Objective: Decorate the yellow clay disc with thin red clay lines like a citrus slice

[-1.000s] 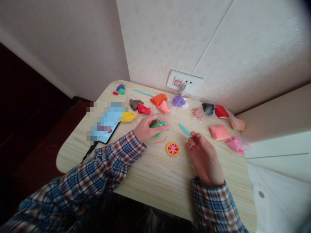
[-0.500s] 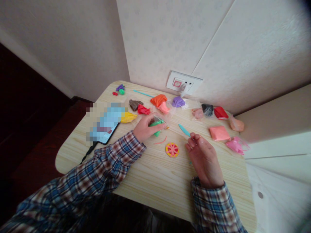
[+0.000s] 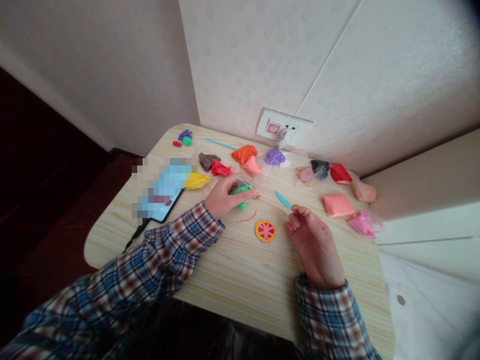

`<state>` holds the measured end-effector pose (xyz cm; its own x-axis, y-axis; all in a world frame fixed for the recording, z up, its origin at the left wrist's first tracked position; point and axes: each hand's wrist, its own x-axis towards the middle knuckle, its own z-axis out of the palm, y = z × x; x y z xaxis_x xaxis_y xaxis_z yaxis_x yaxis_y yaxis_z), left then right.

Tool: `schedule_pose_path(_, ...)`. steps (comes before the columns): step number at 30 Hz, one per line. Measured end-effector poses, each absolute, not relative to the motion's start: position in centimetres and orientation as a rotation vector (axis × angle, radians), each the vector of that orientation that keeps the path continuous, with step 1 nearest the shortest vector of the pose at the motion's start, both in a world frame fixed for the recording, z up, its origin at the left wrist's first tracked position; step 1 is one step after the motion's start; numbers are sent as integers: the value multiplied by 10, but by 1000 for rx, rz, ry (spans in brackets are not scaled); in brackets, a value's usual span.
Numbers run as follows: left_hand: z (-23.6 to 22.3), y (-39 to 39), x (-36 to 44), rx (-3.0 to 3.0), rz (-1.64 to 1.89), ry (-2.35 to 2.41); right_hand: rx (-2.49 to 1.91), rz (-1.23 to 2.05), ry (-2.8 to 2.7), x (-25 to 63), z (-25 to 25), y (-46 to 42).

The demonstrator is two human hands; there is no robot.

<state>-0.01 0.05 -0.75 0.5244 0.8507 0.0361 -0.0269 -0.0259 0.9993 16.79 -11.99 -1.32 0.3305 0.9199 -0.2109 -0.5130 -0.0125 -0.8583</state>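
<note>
My left hand (image 3: 226, 196) is closed around a clear bag of green modelling clay (image 3: 243, 194) near the middle of the table. In my right hand (image 3: 310, 234) is a blue plastic clay knife (image 3: 283, 200), pinched by its handle with the blade pointing up and left. Between the hands lies a small round clay disc (image 3: 265, 231), with a yellow rim and pink strips crossing a red centre. A thin, curved pink clay strip (image 3: 247, 217) rests to the left of the disc.
Bags of orange clay (image 3: 244, 154), purple clay (image 3: 275, 157) and several other colours line the back of the table (image 3: 225, 280). A phone (image 3: 165, 205) with a black cable lies at left. Purple clay grapes (image 3: 185, 135) sit in the far corner, below a wall socket (image 3: 284, 128).
Both hands keep their holds on the bag and the knife. Only a very slight shift of the whole view shows.
</note>
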Motion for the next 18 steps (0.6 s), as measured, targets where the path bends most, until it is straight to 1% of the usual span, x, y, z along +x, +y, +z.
schedule_pose_path(12, -8, 1, -1, 1453, 825, 778, -1071, 1201, -513, 166, -11, -121)
schedule_pose_path(18, -9, 1, -1, 1467, 838, 799, -1162, 1173, -556, 168, -15, -122)
